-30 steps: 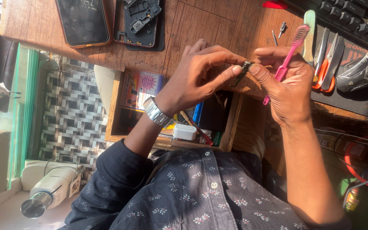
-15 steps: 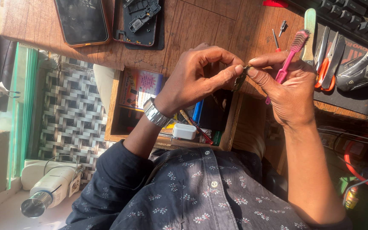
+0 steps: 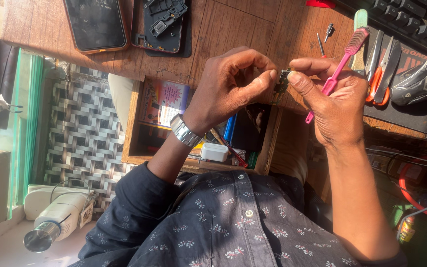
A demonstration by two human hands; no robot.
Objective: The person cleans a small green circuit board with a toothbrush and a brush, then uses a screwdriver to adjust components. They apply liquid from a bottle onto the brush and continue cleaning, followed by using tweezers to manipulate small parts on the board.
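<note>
My left hand (image 3: 233, 86), with a metal watch on its wrist, pinches a small dark electronic part (image 3: 283, 81) between thumb and forefinger. My right hand (image 3: 339, 109) meets it from the right, thumb tip pressed on the same part. The right hand's fingers also grip a pink brush (image 3: 343, 58), bristles pointing up and away. Both hands hover above the wooden bench (image 3: 233, 34), just over an open drawer (image 3: 133, 123). Most of the part is hidden by my fingertips.
A dark phone (image 3: 95, 23) and an opened phone body (image 3: 164, 20) lie at the bench's far left. Orange-handled cutters (image 3: 379, 74), a screwdriver bit (image 3: 320, 43) and a keyboard (image 3: 411, 20) are to the right. A white charger (image 3: 214, 152) sits in the drawer; a heat gun (image 3: 55, 222) lies lower left.
My hands have closed together: the left fingertips moved right to meet the right thumb on the small part. The pink brush stayed in the right hand, shifting slightly.
</note>
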